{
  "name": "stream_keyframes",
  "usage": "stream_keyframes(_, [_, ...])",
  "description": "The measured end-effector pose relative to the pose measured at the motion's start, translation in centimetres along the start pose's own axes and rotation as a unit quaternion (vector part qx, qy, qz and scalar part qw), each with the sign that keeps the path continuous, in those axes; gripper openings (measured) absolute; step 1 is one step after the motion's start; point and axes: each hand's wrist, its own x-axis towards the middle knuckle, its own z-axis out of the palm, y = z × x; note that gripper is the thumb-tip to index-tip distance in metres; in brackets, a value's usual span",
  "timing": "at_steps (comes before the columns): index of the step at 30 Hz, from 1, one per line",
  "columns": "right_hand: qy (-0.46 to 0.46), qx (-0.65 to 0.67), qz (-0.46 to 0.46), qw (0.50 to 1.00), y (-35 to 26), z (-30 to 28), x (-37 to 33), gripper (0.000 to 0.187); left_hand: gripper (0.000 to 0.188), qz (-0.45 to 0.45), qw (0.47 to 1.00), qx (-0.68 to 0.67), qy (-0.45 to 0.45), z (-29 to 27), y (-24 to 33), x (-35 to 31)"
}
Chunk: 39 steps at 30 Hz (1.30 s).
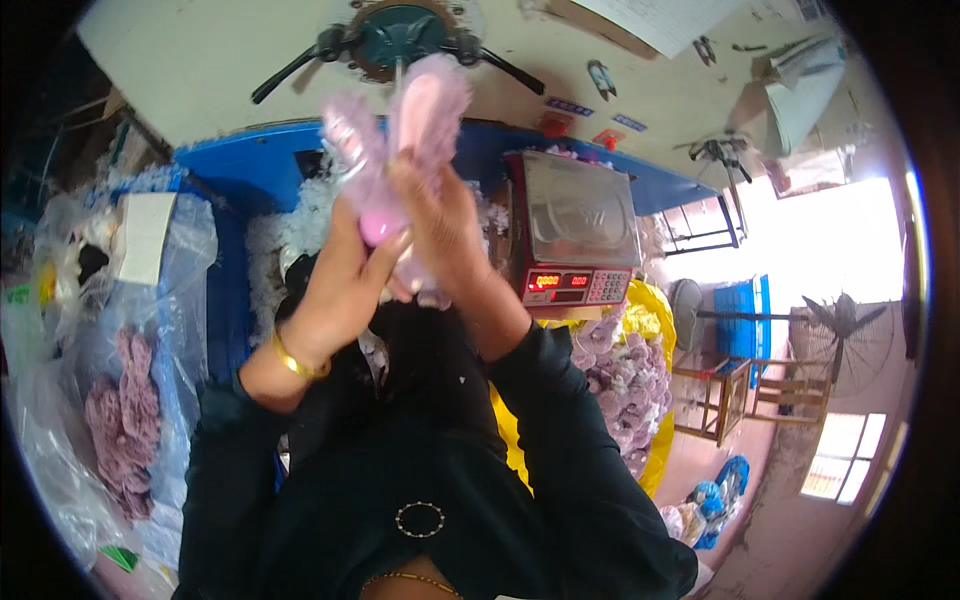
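Note:
In front of me, both hands hold a fluffy lilac plush piece (440, 110) with two long upright parts like rabbit ears, the right one lined in smooth pale pink. My left hand (335, 285), with a gold bangle at the wrist, grips its lower left side. My right hand (440, 225) is closed around the base of the right ear. Between the hands shows a shiny, rounded pink part (380, 228); I cannot make out what it is. The plush's upper end is just below a green round machine fitting (400, 40) with black handles. Motion blurs the plush somewhat.
A red digital scale (580, 210) with a metal pan stands right of my hands. Below it, a yellow sack (655, 330) holds lilac plush pieces (625, 385). White stuffing (285, 230) lies in the blue-edged trough. On the left, clear plastic covers more lilac plush (125, 420).

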Motion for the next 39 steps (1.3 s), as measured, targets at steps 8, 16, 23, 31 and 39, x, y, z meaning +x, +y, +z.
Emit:
stream_keyframes(8, [-0.027, 0.064, -0.012, 0.997, 0.8, -0.8, 0.0, 0.038, 0.044, -0.057, 0.998, -0.033, 0.006, 0.5, -0.4, 1.0])
stream_keyframes(16, [-0.191, 0.068, 0.045, 0.978, 1.9, -5.9, -4.5, 0.068, 0.063, -0.031, 0.996, -0.027, -0.085, 1.3, -2.0, -3.2])
stream_keyframes(23, [0.011, -0.293, 0.266, 0.918, 8.2, -24.4, 2.1, 0.085, 0.034, -0.119, 0.980, -0.084, -0.134, -1.6, -4.3, -5.5])
stream_keyframes(31, [0.128, -0.433, 0.229, 0.863, 13.3, -35.4, 2.8, 0.101, 0.027, -0.182, 0.978, -0.078, -0.060, -5.8, -9.2, -8.3])
stream_keyframes(39, [0.336, -0.279, 0.354, 0.827, 6.2, -35.1, 2.5, 0.096, 0.028, -0.264, 0.959, 0.006, 0.102, -10.4, -10.9, -11.9])
